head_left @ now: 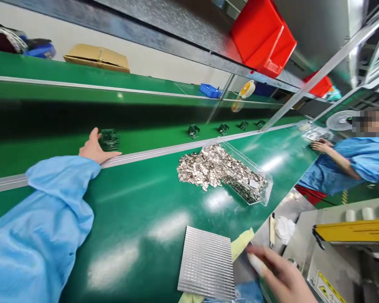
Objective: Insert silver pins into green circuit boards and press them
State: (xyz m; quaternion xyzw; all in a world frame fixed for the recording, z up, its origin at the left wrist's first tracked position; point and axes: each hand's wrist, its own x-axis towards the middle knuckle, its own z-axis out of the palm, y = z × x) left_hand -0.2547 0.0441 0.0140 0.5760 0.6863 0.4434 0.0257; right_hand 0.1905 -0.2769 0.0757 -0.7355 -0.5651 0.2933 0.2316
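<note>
My left hand [96, 147] reaches over the metal rail to a small green circuit board assembly [109, 139] on the green belt. Its thumb and fingers are spread around the board's near side, and I cannot tell whether they touch it. My right hand [279, 271], blurred, is at the bench's near edge with its fingers drawn together. A white covering shows on one digit; whatever the fingers hold is not clear. Beside that hand, a ridged silver metal plate [206, 263] lies on the green bench [129, 219], with a strip of yellow tape [242, 243] at its edge.
Small metal pieces [197, 170] spill from a tilted clear plastic tray [267, 193]. Several more board assemblies [193, 131] stand along the belt. A red bin [262, 38] hangs overhead. At right, a co-worker in a blue sleeve [372, 158] works by a yellow-edged machine [353, 231].
</note>
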